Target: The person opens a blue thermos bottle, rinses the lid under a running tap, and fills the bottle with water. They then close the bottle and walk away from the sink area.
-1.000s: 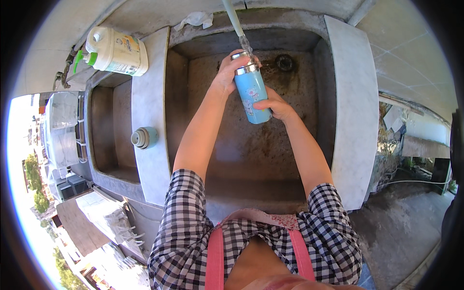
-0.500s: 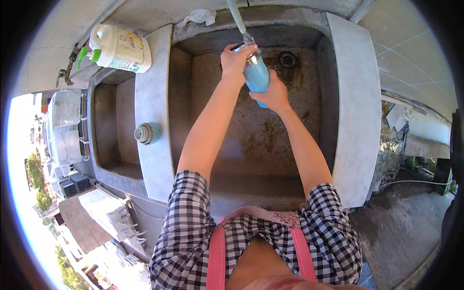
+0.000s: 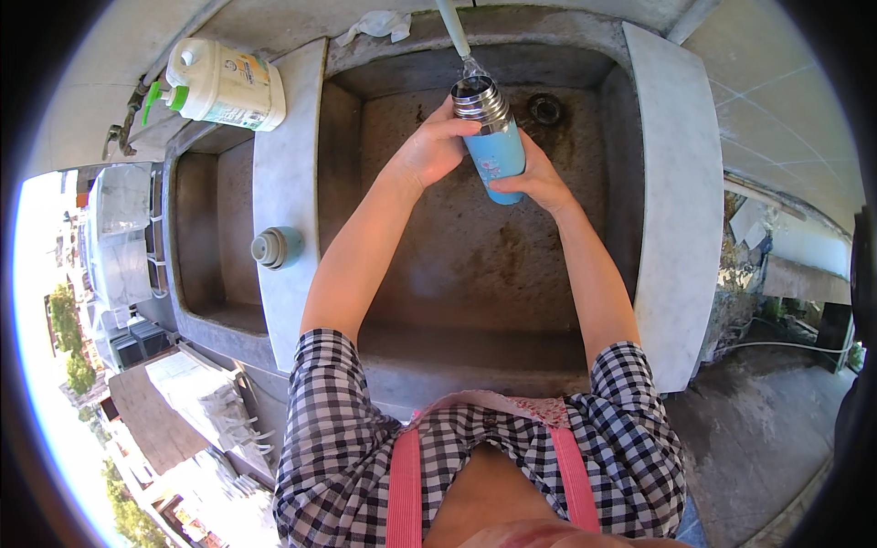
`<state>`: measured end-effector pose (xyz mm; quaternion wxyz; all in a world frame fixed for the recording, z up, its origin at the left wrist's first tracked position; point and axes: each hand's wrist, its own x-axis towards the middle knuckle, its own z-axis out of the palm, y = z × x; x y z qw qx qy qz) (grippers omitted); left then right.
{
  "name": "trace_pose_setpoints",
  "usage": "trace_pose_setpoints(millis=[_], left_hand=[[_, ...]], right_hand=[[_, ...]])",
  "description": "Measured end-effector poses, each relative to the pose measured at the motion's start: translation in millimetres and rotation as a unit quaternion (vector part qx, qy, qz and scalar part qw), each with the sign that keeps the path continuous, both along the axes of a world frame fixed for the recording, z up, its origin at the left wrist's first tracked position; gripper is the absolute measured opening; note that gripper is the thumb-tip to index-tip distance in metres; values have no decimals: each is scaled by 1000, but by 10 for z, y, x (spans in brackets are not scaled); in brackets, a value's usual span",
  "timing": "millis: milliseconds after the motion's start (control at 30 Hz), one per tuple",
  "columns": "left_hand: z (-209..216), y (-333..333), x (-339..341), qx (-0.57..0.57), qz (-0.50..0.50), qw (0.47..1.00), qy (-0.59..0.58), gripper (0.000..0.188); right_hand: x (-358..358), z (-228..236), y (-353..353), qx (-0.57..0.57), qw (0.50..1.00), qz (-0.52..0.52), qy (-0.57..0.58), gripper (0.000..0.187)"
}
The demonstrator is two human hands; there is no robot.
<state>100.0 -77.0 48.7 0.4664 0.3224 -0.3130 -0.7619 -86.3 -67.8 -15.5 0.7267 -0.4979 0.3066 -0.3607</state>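
Observation:
A light blue thermos flask (image 3: 494, 163) with a bare steel threaded neck is held over the stone sink, its open mouth tilted up under the running water. My left hand (image 3: 434, 151) grips it near the neck from the left side. Lower down, my right hand (image 3: 537, 175) wraps around the body from the right. Water runs from the pale spout (image 3: 452, 26) at the flask's mouth. The flask's cap (image 3: 277, 247), a pale green-grey piece, rests on the white slab left of the sink.
The deep stone sink (image 3: 475, 315) has a round drain (image 3: 545, 110) at its far right. White slabs flank it, the right slab (image 3: 674, 210) being bare stone. A large white pump jug (image 3: 233, 84) with a green pump stands far left, near a wall tap (image 3: 119, 137) and a smaller basin (image 3: 199, 233).
The flask has turned more upright, with its mouth now facing up toward the spout. My left hand has shifted from over the mouth to the side of the neck.

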Motion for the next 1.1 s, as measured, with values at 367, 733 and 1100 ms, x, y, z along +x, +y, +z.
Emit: trace_pose_setpoints(millis=[367, 733, 1100], left_hand=[[-112, 44, -123, 8, 138, 990, -35, 49], [5, -5, -632, 91, 422, 898, -84, 46], [12, -198, -316, 71, 262, 944, -187, 29]], right_hand=[[123, -9, 39, -176, 939, -126, 267, 78], [303, -6, 90, -420, 721, -337, 435, 67], [85, 136, -90, -202, 920, -124, 311, 73]])
